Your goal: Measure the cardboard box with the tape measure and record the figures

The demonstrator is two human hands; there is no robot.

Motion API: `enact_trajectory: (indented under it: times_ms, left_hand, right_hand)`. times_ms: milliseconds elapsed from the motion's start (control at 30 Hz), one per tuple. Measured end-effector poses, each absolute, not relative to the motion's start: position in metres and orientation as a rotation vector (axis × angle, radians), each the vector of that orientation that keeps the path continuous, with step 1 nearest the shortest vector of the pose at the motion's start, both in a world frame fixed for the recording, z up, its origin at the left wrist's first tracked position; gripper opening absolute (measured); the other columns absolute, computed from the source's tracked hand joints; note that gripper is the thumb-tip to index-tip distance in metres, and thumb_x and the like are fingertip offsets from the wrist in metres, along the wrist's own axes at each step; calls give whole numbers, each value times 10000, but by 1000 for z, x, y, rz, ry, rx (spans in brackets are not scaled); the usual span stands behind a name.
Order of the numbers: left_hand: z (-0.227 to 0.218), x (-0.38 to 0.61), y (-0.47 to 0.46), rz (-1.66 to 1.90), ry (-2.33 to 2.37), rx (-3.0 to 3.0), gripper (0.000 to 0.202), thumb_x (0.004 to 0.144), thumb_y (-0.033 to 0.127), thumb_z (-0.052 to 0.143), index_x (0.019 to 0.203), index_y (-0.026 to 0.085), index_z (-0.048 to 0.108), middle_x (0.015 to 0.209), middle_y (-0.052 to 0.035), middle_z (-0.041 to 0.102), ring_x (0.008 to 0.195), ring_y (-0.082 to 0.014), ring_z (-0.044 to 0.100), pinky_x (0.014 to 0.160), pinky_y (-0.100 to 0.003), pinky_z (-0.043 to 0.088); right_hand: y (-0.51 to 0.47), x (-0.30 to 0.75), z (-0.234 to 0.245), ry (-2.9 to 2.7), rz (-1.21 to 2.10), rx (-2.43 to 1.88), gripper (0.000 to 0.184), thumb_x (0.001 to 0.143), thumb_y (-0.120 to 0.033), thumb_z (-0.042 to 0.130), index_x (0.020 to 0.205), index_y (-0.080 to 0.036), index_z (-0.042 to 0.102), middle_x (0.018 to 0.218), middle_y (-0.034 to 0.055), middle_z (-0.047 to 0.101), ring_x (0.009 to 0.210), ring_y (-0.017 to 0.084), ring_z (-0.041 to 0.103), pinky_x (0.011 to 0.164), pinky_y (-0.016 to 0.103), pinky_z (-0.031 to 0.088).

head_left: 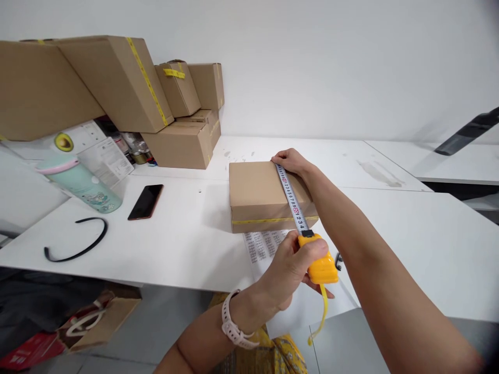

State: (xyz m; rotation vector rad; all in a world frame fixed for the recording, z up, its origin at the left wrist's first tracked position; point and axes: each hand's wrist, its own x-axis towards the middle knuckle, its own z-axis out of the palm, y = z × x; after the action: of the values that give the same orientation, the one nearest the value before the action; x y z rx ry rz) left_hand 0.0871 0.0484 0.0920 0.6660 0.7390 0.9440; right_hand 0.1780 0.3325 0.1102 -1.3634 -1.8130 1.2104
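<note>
A small cardboard box (255, 195) with yellow tape lies on the white table (183, 244). My left hand (290, 270) is closed around a yellow tape measure (322, 265) at the box's near edge. The measure's white blade (290, 198) runs across the box top to the far edge. There my right hand (292, 161) pinches the blade's end against the box. A printed sheet (265, 245) lies under the box's near side.
Stacked cardboard boxes (117, 83) stand at the back left. A black phone (145, 202), a green bottle (83, 184) and a black curved band (76, 240) lie on the left. Bags sit on the floor below the table edge. A grey surface (351, 343) is at lower right.
</note>
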Motion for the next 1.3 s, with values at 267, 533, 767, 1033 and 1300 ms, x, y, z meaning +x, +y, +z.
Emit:
enact_trajectory:
  times_ms: [267, 533, 767, 1033, 1300]
  left_hand:
    - [91, 85, 51, 945, 730, 702, 628, 666, 620, 833, 1025, 222, 505, 1033, -59, 594, 766, -190, 671, 520, -305, 593]
    - [71, 9, 11, 1232, 1086, 1031, 638, 782, 506, 829, 1293, 267, 531, 1001, -41, 623, 890, -201, 668, 709, -286, 583]
    - [51, -40, 50, 1354, 1222, 964, 657, 700, 552, 812, 1205, 237, 534, 1001, -11, 597, 804, -226, 713, 584, -331, 599]
    - [110, -67, 103, 1445, 1126, 1067, 590, 697, 534, 775, 1134, 177, 600, 1009, -40, 655, 656, -167, 700, 501, -288, 572]
    - [111, -34, 87, 1409, 979, 1195, 546, 728, 475, 827, 1138, 216, 575, 892, 1, 617, 691, -155, 656, 559, -276, 565]
  right_hand:
    - [322, 171, 119, -1824, 1116, -1359, 280, 887, -545, 720, 833, -291, 618, 674, -6, 615, 865, 215, 567, 825, 381, 505]
    - [278, 263, 120, -1533, 754, -1298, 724, 863, -873, 471, 1073, -224, 715, 866, 89, 708, 902, 242, 659, 806, 359, 525]
    - [200, 295, 73, -1730, 873, -1436, 850, 876, -892, 381, 1406, -274, 624, 1026, 92, 714, 872, 246, 637, 805, 385, 532]
    - [234, 262, 128, -1728, 443, -1448, 524, 869, -735, 599, 1062, -269, 743, 970, 87, 682, 905, 280, 633, 748, 408, 517]
    - [284, 237, 122, -1867, 5, -1262, 315, 986, -459, 440, 819, -250, 607, 988, 117, 709, 989, 302, 615, 891, 451, 481]
